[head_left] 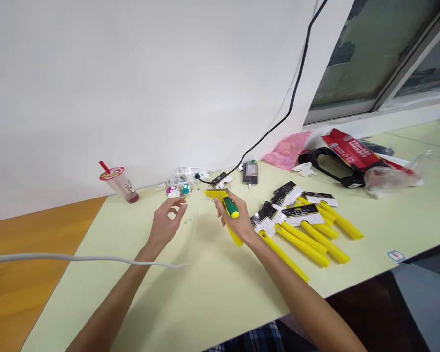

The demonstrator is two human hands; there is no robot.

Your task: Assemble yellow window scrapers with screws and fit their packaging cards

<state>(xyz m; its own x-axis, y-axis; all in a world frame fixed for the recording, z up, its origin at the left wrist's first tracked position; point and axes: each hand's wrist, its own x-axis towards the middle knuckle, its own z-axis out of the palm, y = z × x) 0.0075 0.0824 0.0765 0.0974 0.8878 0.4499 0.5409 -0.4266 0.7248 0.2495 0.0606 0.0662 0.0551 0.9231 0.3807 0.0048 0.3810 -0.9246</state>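
My right hand [237, 215] is closed around a yellow scraper [217, 193] with a flat head, its yellow handle coming out below the palm. A short green and yellow screwdriver handle [231, 208] is also in that hand, lying against the scraper. My left hand [165, 222] hovers over the table to the left, fingers loosely bent and apart from the thumb, with nothing visible between them. Tiny metal bits [188, 221] that look like screws lie between the hands. Just beyond the left hand sit small purple [172, 189] and teal [185, 188] items.
Several yellow scrapers with card tags [308, 242] are piled at right. A lidded cup with a red straw [121, 185] stands at left. A power strip [190, 176], black cable [267, 132], charging device [250, 173] and pink bag [288, 150] line the wall. A pale cable [95, 258] crosses the left forearm.
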